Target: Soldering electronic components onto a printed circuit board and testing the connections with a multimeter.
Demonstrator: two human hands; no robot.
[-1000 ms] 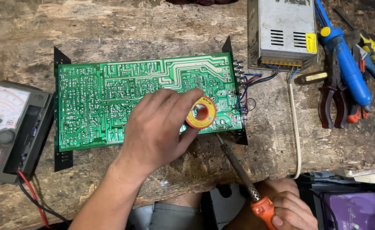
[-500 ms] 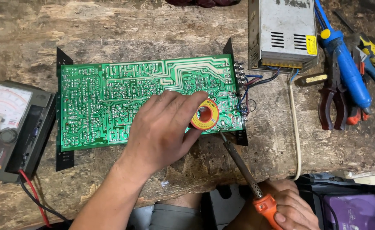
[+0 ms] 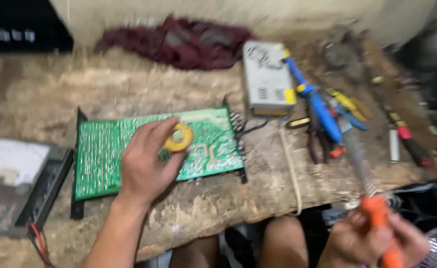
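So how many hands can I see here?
2. The left hand rests on the green circuit board, pinching a yellow ring. The right hand, bottom right, grips an orange-handled soldering iron.

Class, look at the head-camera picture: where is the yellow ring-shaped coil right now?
The yellow ring-shaped coil sits left of centre, pinched in the left hand above the green circuit board, with the grey metal box farther right.

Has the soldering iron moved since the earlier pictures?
Yes. The soldering iron has swung right, away from the green circuit board; its tip now lies near the pliers, held by the right hand.
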